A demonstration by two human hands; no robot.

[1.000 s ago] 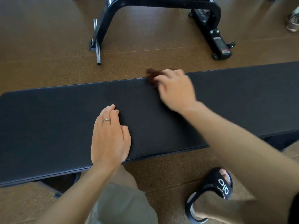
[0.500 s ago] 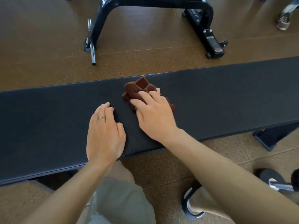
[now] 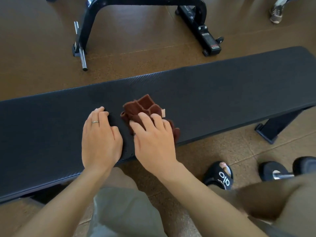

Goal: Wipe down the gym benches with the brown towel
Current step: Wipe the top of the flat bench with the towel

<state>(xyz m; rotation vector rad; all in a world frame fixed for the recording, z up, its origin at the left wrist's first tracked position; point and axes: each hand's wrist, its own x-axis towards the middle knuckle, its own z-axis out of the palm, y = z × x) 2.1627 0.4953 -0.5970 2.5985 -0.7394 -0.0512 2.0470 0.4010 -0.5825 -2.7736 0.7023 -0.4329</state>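
A long black padded gym bench (image 3: 222, 93) runs across the view from lower left to upper right. The crumpled brown towel (image 3: 142, 106) lies on its pad near the front edge. My right hand (image 3: 153, 142) presses down on the towel with its fingers spread over the cloth, and part of the towel is hidden beneath it. My left hand (image 3: 100, 139), with a ring on one finger, rests flat on the pad just left of the towel and holds nothing.
A black metal equipment frame (image 3: 193, 16) with a chrome peg (image 3: 83, 57) stands on the brown floor behind the bench. A dumbbell (image 3: 280, 171) lies at the right by my sandalled foot (image 3: 220, 175). Another person's shoe (image 3: 276, 13) shows at the top right.
My right hand has dragged the towel from the bench's far edge back toward the near edge. My left hand has stayed planted on the pad.
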